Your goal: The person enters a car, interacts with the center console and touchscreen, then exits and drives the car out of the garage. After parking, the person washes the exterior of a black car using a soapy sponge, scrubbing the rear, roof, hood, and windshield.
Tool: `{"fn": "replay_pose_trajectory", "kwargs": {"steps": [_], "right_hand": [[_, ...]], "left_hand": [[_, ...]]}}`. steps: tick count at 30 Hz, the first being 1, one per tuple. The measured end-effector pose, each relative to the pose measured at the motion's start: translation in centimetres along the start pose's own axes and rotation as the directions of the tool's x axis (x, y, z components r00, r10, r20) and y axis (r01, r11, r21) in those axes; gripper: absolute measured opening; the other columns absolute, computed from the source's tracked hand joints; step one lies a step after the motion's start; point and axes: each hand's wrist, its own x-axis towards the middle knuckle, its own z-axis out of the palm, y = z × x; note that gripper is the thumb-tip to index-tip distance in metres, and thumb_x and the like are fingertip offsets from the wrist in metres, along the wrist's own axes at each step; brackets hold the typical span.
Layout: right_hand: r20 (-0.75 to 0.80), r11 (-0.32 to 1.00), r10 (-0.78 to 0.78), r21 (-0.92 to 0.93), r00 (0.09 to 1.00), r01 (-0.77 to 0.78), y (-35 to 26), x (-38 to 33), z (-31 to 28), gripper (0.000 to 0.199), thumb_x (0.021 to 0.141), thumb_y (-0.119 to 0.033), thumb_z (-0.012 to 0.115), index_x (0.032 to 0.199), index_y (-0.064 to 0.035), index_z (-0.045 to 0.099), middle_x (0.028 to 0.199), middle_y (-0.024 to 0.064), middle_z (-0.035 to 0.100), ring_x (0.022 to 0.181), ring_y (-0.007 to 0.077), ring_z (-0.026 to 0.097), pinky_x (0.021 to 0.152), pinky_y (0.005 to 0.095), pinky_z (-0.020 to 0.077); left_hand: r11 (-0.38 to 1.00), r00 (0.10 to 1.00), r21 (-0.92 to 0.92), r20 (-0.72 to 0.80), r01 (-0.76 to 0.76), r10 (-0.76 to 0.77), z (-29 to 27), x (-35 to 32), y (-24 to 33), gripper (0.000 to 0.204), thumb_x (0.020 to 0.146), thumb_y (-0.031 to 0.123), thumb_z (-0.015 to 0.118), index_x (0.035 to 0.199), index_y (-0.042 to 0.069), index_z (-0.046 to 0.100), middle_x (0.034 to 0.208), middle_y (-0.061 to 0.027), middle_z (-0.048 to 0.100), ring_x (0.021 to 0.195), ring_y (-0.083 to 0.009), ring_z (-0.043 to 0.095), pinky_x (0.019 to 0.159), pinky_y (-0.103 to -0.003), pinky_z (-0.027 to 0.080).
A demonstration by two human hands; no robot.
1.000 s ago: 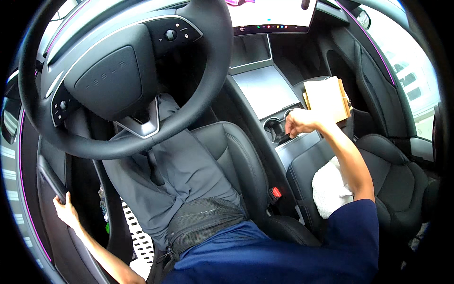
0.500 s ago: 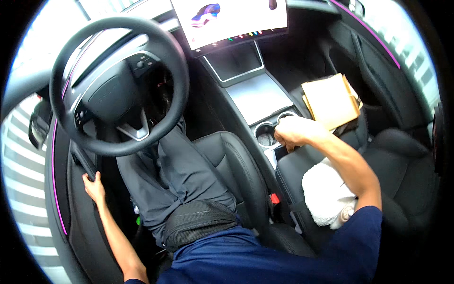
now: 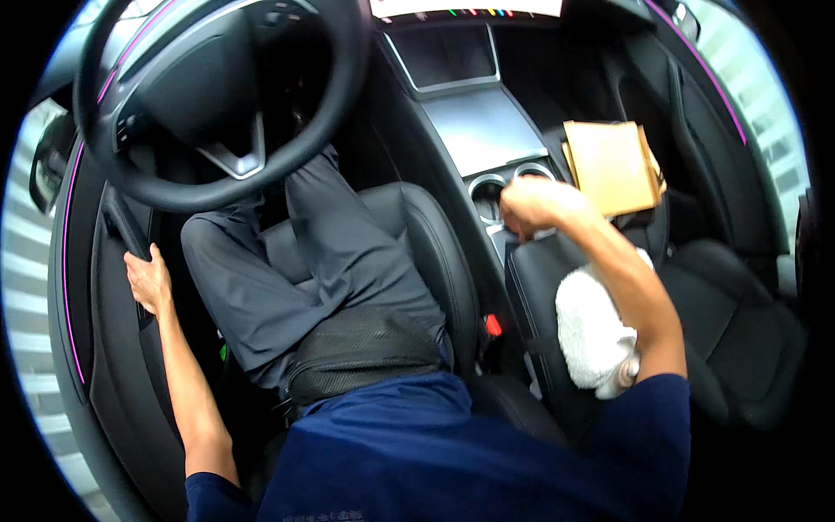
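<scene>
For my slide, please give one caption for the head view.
Seated in a car, right hand at the cup holders, left hand on the door panel.

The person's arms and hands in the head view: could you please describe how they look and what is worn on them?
Both forearms are bare, with short dark navy sleeves ending above the elbows. The left hand and the right hand wear no gloves; no watch or rings are visible.
</scene>
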Motion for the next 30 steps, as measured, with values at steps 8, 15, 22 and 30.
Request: {"fn": "replay_pose_trajectory", "kwargs": {"steps": [8, 15, 22, 30], "right_hand": [[-0.002, 0.999, -0.053, -0.011, 0.999, 0.053, -1.4, 0.0, -0.4, 0.013, 0.085, -0.016, 0.066, 0.084, -0.0066, 0.075, 0.083, 0.0166, 0.074, 0.081, 0.0336, 0.073, 0.076, 0.0436, 0.0583], [0.040, 0.992, -0.125, 0.025, 0.991, 0.124, -1.1, 0.0, -0.1, 0.009, 0.074, -0.012, 0.064, 0.070, -0.0088, 0.071, 0.073, 0.0160, 0.071, 0.073, 0.0348, 0.072, 0.065, 0.0446, 0.0557], [0.040, 0.969, -0.246, -0.001, 0.968, 0.246, -1.5, -0.7, -1.1, 0.008, 0.069, -0.013, 0.066, 0.070, -0.0099, 0.073, 0.069, 0.0139, 0.070, 0.069, 0.0337, 0.070, 0.062, 0.0436, 0.0536], [0.020, 0.960, -0.281, -0.002, 0.959, 0.281, -0.5, -0.1, -0.1, 0.011, 0.074, -0.010, 0.066, 0.078, -0.0122, 0.076, 0.074, 0.0110, 0.072, 0.072, 0.0299, 0.071, 0.065, 0.0425, 0.0542]], "left_hand": [[0.973, 0.994, -0.229, 0.107, 0.023, 0.002, 0.5, -0.6, -3.1, 0.061, 0.093, 0.035, 0.068, 0.139, 0.000, 0.048, 0.125, -0.0255, 0.062, 0.118, -0.0433, 0.057, 0.101, -0.050, 0.045], [0.933, 0.997, -0.359, 0.067, -0.017, 0.044, 0.5, -0.8, -4.0, 0.058, 0.090, 0.023, 0.072, 0.138, -0.002, 0.049, 0.127, -0.0247, 0.061, 0.119, -0.0427, 0.056, 0.104, -0.048, 0.043], [0.935, 0.996, -0.354, 0.083, -0.002, 0.034, -0.1, -0.8, -3.2, 0.058, 0.089, 0.021, 0.072, 0.137, -0.003, 0.049, 0.126, -0.0255, 0.061, 0.118, -0.0425, 0.057, 0.103, -0.047, 0.044], [0.961, 0.998, -0.277, 0.065, 0.019, -0.001, 0.2, -0.9, -3.2, 0.060, 0.090, 0.025, 0.070, 0.138, -0.003, 0.048, 0.122, -0.0256, 0.061, 0.116, -0.0432, 0.057, 0.101, -0.049, 0.044]]}}
